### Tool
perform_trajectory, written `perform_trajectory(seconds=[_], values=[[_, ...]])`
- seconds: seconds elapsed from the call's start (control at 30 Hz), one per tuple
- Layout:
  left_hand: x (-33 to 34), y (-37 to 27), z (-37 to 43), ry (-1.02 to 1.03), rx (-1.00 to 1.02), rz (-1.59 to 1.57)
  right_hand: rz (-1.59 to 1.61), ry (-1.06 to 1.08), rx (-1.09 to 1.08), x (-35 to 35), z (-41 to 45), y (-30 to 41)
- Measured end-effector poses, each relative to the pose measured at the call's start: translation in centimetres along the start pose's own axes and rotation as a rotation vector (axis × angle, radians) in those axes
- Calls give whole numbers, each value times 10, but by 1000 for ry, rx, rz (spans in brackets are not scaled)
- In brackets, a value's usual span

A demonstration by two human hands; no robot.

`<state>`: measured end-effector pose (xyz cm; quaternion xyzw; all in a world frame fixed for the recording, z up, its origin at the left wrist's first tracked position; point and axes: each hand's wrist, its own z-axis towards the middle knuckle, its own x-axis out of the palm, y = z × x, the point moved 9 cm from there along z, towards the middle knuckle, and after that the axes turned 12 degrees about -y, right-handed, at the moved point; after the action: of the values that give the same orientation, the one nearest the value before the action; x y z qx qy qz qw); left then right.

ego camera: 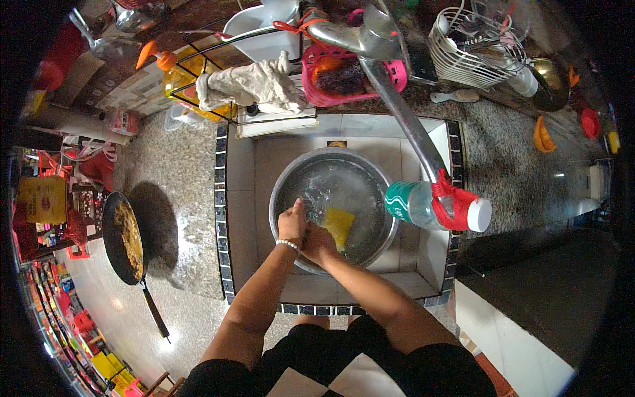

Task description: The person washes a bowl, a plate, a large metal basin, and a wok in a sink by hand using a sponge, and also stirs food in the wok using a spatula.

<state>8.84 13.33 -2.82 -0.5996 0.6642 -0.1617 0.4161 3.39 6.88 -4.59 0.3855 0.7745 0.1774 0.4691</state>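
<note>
A round metal basin of water sits in the tiled sink before me. My left hand, a white beaded bracelet at its wrist, is curled over the basin's near left part, one finger or thumb pointing up. Pressed against it, my right hand comes in from the right. Whether anything lies between the two hands is hidden. Just right of them, a yellow sponge is in the water. The faucet's metal spout reaches over the right rim, with a plastic bottle tied to its end by red cloth.
On the left counter, a frying pan with browned food rests near the outer edge. Behind the sink are a pink plastic basket, a draped whitish cloth and a yellow liquid bottle. A white utensil basket and a brush lie back right.
</note>
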Motion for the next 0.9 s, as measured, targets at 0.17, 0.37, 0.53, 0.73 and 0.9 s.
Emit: perform_trajectory(seconds=[0.17,0.37,0.53,0.73,0.9], values=[[-30,10,8,39,-10,-84,-597,-242,-267,-32,-21,-31],[-99,80,9,200,40,16,-797,306,-59,-15,-53,-114],[-66,115,-29,606,284,59,-479,177,-74,24,-56,-50],[-59,136,-13,406,2,452,219,-356,-336,22,40,40],[-76,163,-3,347,-67,317,-607,-777,-608,-65,73,66]])
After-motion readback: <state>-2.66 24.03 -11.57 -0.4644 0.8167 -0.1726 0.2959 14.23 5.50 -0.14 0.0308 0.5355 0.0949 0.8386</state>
